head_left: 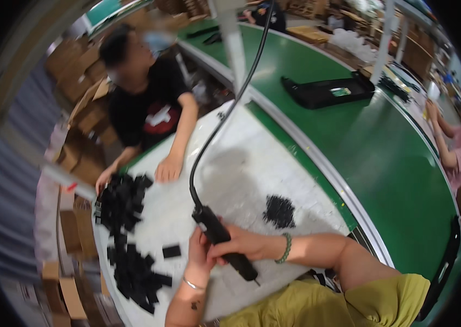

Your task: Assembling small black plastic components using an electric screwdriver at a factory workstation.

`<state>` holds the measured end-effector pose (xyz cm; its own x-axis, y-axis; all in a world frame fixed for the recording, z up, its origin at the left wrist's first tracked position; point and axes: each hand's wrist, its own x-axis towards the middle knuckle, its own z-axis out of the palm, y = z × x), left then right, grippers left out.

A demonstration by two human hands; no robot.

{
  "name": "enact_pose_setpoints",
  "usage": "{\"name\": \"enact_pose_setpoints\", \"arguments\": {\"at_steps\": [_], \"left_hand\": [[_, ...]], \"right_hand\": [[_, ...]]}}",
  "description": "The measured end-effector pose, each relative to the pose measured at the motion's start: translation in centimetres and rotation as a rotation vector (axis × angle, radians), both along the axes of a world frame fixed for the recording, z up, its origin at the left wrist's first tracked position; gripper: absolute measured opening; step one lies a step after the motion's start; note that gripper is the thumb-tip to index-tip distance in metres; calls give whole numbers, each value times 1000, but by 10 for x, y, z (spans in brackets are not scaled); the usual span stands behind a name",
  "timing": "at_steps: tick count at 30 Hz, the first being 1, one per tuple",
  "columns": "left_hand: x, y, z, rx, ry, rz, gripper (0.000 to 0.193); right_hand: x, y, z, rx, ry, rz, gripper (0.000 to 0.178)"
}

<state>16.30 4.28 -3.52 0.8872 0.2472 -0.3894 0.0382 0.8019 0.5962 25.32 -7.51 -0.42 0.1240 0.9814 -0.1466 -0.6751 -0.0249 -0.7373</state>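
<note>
A black electric screwdriver (219, 234) lies slantwise in my right hand (244, 242), whose fingers wrap round its body. Its thin bit points toward my body, and a black cable runs up from the other end. My left hand (200, 249) is closed right beside the screwdriver and against my right fingers; what it holds, if anything, is hidden. Left of it, a single black rectangular piece (171, 251) lies flat on the white worktop (241, 163). A heap of small black screw-like parts (279, 211) sits beyond my right wrist.
Two piles of black pieces, one far (121, 204) and one near (138, 275), line the left edge. A co-worker (148, 103) leans there with a hand on the worktop. A green conveyor (345, 141) runs along the right, carrying a black housing (326, 91). Another person sits beyond it.
</note>
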Motion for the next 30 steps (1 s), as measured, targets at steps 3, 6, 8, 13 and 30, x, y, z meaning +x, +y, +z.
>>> {"name": "enact_pose_setpoints", "arguments": {"at_steps": [3, 6, 8, 13, 30], "left_hand": [[9, -5, -32, 157, 86, 120, 49], [10, 7, -10, -332, 196, 96, 49], [-3, 15, -26, -270, 114, 56, 50], [-7, -1, 0, -169, -17, 60, 35], [-23, 13, -38, 494, 12, 22, 34]], "right_hand": [[15, 6, -19, 20, 61, -38, 21], [15, 9, -23, 20, -44, -63, 23], [12, 10, -18, 38, -155, -17, 24], [12, 8, -22, -27, -197, -41, 29], [1, 21, -31, 142, -51, -50, 8]]}}
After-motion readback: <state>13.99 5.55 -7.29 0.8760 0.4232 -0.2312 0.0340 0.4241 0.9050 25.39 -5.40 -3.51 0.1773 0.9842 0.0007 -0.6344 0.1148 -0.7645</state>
